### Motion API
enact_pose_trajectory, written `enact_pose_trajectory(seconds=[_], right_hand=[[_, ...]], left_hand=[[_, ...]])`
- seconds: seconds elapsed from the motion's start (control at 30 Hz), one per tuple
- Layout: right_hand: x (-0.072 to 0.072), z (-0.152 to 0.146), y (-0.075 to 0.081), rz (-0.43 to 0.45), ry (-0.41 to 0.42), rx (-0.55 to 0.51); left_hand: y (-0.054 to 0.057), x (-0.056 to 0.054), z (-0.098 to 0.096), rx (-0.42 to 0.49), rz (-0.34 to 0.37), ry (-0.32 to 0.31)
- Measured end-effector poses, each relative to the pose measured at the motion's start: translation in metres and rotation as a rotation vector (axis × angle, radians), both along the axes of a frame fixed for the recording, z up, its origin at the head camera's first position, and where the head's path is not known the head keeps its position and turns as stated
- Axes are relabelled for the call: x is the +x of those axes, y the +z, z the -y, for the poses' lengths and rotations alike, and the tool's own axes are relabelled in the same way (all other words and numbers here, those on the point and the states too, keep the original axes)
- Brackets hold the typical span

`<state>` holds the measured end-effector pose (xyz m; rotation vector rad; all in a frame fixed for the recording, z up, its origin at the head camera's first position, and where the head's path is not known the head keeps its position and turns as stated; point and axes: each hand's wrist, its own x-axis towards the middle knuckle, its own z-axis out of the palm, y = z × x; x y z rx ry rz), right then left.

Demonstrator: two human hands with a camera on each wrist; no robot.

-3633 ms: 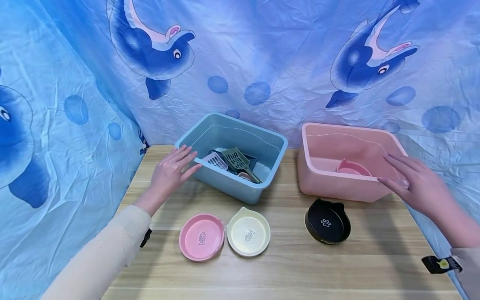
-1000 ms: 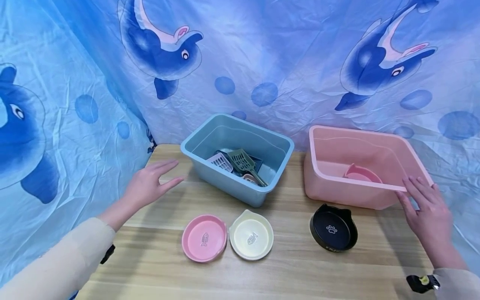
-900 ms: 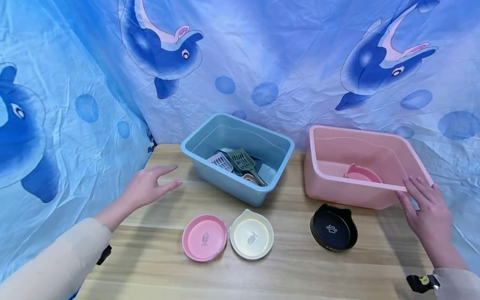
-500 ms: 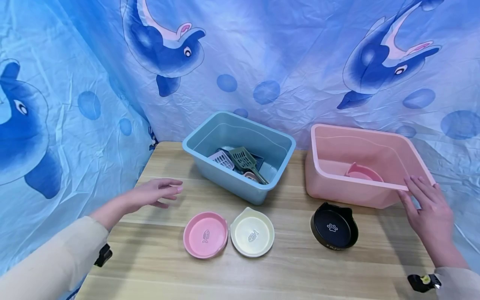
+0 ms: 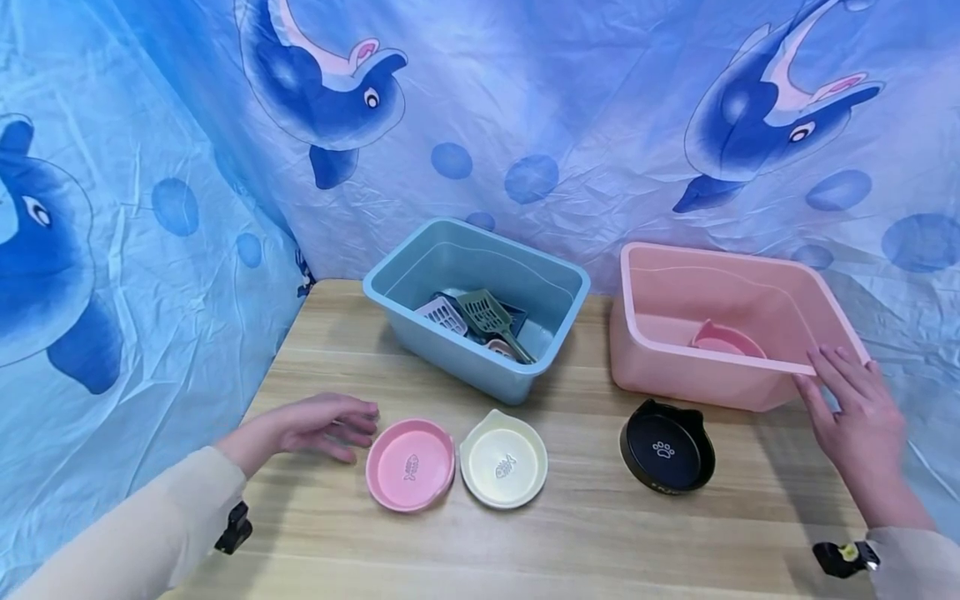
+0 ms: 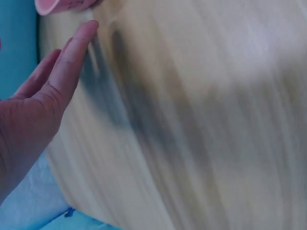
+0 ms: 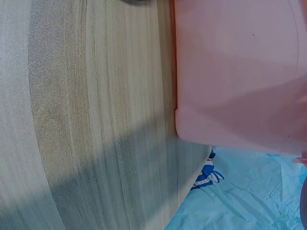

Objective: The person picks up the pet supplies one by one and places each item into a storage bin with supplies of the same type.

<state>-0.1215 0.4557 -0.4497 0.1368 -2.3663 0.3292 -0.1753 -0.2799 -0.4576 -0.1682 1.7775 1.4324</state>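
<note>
My left hand (image 5: pixel 322 427) hovers over the table with loosely extended fingers, its fingertips just left of a round pink pet bowl (image 5: pixel 410 465) with a fishbone print. In the left wrist view, that hand (image 6: pixel 45 98) holds nothing, and the pink bowl (image 6: pixel 64 5) shows at the top edge. My right hand (image 5: pixel 858 412) rests at the front right corner of a pink bin (image 5: pixel 697 371), fingers lying straight over the rim. A smaller pink cat-eared bowl (image 5: pixel 727 339) sits inside this bin. The right wrist view shows the bin's outer wall (image 7: pixel 235 72).
Beside the pink bowl is a cream bowl (image 5: pixel 504 460). A black cat-eared bowl (image 5: pixel 667 447) with a paw print stands before the pink bin. A blue bin (image 5: pixel 450 350) holds several litter scoops, including a green one (image 5: pixel 486 312). Behind hangs a blue dolphin-print cloth (image 5: pixel 600 108).
My left hand has left the blue bin's rim and come down towards the front, beside the pink bowl. The right hand has settled on the pink bin's corner and stayed there.
</note>
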Motion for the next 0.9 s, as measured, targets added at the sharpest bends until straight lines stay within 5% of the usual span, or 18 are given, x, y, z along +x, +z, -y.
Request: enact_pose_trajectory(seconds=[0.37, 0.9], right_hand=[[0.000, 0.001, 0.000, -0.002, 0.005, -0.002], [-0.001, -0.001, 0.000, -0.038, 0.045, -0.034]], left_hand=[[-0.011, 0.005, -0.014, 0.037, -0.002, -0.090], [-0.013, 0.017, -0.036, -0.107, -0.148, -0.047]])
